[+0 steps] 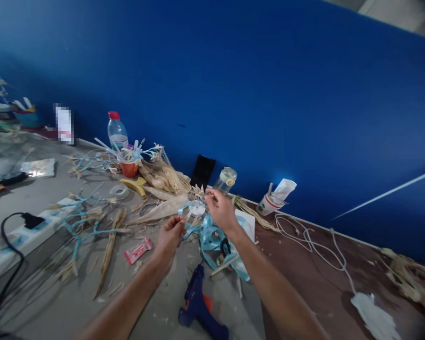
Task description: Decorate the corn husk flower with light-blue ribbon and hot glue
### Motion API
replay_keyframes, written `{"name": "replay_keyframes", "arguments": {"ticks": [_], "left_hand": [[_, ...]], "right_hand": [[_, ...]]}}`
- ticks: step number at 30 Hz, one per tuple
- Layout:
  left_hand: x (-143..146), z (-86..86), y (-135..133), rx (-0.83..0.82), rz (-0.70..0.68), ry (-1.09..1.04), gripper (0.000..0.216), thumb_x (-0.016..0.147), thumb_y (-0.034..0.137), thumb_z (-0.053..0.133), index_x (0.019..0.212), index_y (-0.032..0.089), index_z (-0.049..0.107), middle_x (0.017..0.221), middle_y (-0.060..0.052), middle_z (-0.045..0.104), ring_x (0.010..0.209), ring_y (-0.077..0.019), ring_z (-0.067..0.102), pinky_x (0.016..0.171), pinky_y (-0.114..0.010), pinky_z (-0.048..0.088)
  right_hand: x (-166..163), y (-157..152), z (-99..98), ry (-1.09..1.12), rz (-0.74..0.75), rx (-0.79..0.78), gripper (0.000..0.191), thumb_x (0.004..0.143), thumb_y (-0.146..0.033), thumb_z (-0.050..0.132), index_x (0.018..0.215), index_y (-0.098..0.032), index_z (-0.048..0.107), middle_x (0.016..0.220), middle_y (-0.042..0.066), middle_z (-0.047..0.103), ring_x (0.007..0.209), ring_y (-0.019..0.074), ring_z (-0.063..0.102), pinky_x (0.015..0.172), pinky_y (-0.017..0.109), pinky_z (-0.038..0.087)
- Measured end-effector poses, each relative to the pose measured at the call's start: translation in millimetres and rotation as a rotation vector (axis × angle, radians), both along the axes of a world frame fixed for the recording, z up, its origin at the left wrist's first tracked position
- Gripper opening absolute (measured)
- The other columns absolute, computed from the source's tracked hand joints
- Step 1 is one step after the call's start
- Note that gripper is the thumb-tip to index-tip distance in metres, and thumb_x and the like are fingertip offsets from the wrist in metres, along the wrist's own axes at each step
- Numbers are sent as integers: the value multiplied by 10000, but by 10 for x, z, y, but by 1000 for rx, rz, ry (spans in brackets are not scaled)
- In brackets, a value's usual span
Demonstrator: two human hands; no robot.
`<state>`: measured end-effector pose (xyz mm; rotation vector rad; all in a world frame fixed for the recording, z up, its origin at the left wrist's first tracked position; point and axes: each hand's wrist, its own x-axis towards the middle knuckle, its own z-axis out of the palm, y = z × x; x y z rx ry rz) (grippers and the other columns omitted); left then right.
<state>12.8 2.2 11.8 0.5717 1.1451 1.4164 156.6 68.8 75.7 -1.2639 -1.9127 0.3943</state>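
My left hand (172, 232) is closed in a pinch over the middle of the table. What lies between its fingertips is too small to make out. Just to the right and a little farther away, my right hand (219, 208) is bent in a pinch too. Pale pointed husk petals (198, 191) show at its fingertips, but I cannot tell whether they are held. Between and below the hands lies a loose coil of light blue ribbon (207, 236). A dark blue glue gun (200, 302) rests nearer to me. Left of my left hand is a pink wrapper (138, 250).
Dried husks (163, 174), a yellow tool (136, 186) and a red cup of sticks (128, 167) stand along the blue wall. A clear jar (227, 178) is behind my right hand. At left are blue-wrapped branches (80, 229) and a power strip (28, 241); a white cable (311, 241) trails right.
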Motion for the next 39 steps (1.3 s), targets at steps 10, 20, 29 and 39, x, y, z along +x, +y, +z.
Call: {"name": "replay_keyframes", "arguments": {"ticks": [10,20,29,39], "left_hand": [[37,-13,-28,67,-45,1,213,619,302,709,724,151,602,635,38,527,546,-69,429,560,-196,356],[72,-12,-42,96,-95,25,231,616,333,713,750,157,645,671,19,578,558,-79,440,538,-202,338],[81,32,-67,109,-85,206,287,619,411,678,724,144,650,529,34,499,492,-84,372,469,-206,276],[96,37,-80,139,-100,169,248,661,386,653,744,156,612,588,39,515,504,-75,382,475,-198,282]], "right_hand": [[-124,-262,-183,264,184,-507,234,750,-347,567,869,-161,645,680,-5,607,601,121,539,591,239,440],[-200,-292,-317,298,78,-526,173,698,-318,545,601,-175,558,511,-47,478,501,94,427,516,220,340],[-178,-315,-278,289,7,-576,217,686,-336,557,548,-177,505,466,-59,447,471,83,401,491,208,312],[-188,-341,-183,358,13,-707,221,712,-292,567,540,-169,501,458,-57,459,408,64,392,442,199,311]]}}
